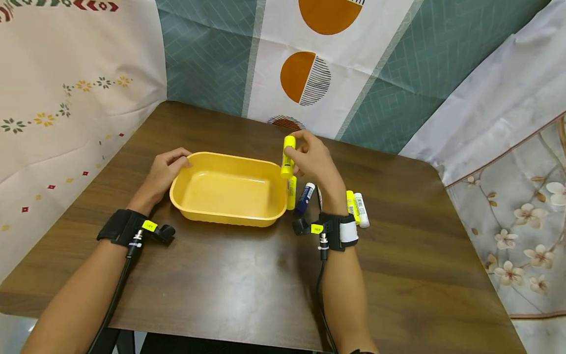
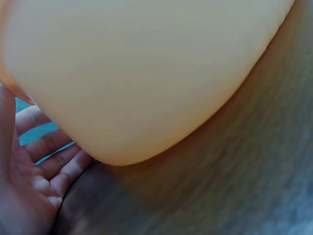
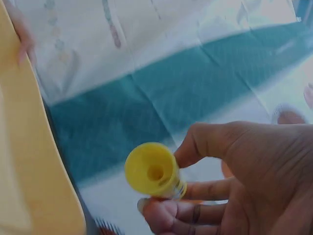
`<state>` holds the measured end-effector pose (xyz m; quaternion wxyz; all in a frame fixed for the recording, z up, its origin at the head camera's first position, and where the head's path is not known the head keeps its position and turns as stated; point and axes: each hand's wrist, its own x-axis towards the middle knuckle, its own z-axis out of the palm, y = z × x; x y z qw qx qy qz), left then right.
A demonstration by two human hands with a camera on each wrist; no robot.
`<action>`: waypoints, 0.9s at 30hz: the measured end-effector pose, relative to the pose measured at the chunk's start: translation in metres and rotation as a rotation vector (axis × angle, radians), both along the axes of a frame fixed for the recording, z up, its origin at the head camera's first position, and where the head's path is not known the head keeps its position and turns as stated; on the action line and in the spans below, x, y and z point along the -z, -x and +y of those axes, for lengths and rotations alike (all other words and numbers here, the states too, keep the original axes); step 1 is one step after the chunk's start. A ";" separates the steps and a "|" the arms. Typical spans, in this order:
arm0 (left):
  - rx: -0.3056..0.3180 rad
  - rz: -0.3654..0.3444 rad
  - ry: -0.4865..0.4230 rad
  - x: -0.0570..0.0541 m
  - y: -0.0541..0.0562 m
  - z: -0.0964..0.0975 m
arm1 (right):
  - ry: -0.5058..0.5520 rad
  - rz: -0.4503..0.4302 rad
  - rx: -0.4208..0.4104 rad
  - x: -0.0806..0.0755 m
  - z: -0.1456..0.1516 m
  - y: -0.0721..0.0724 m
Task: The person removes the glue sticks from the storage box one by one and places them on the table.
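Note:
A yellow glue stick [image 1: 287, 161] stands nearly upright between the thumb and fingers of my right hand [image 1: 315, 158], above the right end of a yellow plastic tub [image 1: 230, 220]. The right wrist view looks onto the hollow round end of this glue stick [image 3: 152, 171]. My left hand [image 1: 165, 171] pinches the tub's left rim, thumb over the edge; in the left wrist view its fingers [image 2: 49, 144] lie behind the tub wall [image 2: 142, 88]. The tub's visible floor is bare. Another yellow glue stick [image 1: 292, 194] lies against its right side, beside a dark blue glue stick [image 1: 304, 199].
Right of my right wrist, a yellow stick [image 1: 352, 205] and a white stick [image 1: 361, 211] lie side by side on the brown table [image 1: 411, 255]. Patterned cloths [image 1: 208, 59] hang behind and beside the table. Cables run along both forearms from the wrist cameras.

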<state>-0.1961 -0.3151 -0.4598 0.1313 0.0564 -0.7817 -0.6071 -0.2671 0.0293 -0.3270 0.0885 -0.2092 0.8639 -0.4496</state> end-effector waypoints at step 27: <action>-0.004 0.024 -0.001 0.004 -0.002 -0.005 | -0.564 -0.054 0.022 0.076 0.001 0.027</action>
